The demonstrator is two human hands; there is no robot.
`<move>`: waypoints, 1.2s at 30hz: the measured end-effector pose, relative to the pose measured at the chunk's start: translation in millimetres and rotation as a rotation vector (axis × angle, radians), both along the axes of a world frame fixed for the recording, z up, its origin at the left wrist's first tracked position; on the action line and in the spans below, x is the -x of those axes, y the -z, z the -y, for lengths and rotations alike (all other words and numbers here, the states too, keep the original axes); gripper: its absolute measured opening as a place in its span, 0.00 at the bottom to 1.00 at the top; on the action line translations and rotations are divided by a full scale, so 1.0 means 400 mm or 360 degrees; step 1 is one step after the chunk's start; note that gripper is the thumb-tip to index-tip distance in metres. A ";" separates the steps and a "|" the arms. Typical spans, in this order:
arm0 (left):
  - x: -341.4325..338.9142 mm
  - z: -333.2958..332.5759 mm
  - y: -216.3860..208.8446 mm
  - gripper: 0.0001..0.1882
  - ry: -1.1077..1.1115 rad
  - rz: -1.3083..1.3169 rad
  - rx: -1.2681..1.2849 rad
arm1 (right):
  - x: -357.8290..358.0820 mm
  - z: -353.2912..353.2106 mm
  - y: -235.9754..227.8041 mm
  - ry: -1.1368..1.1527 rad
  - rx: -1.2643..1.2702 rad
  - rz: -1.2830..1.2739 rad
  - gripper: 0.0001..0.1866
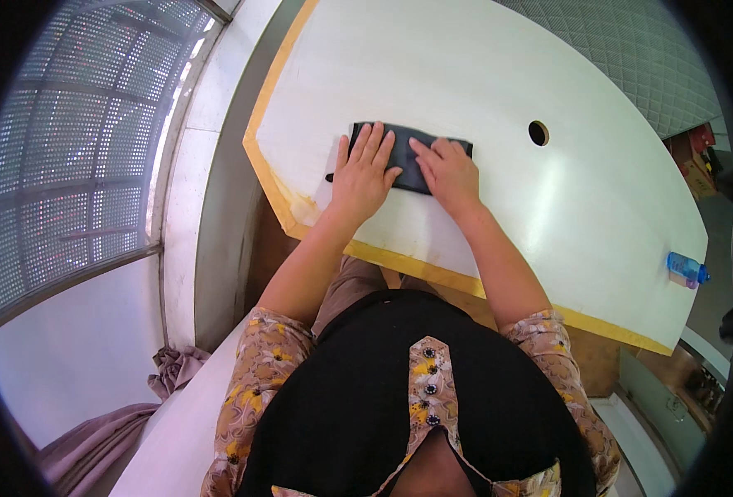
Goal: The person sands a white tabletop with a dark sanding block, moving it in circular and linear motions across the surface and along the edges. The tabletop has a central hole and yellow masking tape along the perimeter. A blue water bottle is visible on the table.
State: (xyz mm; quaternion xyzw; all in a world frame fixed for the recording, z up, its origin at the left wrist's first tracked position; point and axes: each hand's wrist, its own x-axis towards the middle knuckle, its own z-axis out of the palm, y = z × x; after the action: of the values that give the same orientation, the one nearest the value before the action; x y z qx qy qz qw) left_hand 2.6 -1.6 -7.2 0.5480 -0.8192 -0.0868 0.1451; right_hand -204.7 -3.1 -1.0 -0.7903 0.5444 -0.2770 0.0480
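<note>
A flat, dark grey to black rectangular piece (407, 167), which looks like folded fabric, lies on the white tabletop (432, 66). My left hand (365, 172) rests palm down over its left part, fingers spread and pointing away from me. On its right part lies my right hand (451, 172), the index finger stretched toward the middle and the others slightly bent. Neither hand grasps it; both press from above. Part of the piece is hidden under my hands. A small black tip (329, 177) sticks out to the left of my left hand.
The table has a yellow edge band (432, 271) along its near and left sides. A round hole (538, 133) goes through the top, right of my hands. A blue bottle (687, 268) lies at the far right end. A meshed window (93, 141) stands to the left.
</note>
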 end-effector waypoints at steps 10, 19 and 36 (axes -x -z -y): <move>-0.035 -0.287 -0.064 0.33 0.0190 0.0037 -0.0372 | 0.049 -0.331 -0.016 -0.0328 -0.0239 -0.0069 0.26; 0.008 -0.101 -0.040 0.19 0.0199 0.0098 0.0036 | 0.075 -0.149 -0.010 -0.0110 -0.0075 0.0032 0.19; 0.041 -0.032 -0.007 0.04 0.0013 -0.0121 0.0309 | 0.074 -0.176 0.000 -0.0048 -0.0087 0.0041 0.20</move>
State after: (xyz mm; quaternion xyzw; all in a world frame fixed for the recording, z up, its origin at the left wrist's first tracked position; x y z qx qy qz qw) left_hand -13.9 11.1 -4.5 0.5242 -0.8199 -0.0285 0.2282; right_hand -234.1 67.3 -0.8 -0.7933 0.5390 -0.2715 0.0808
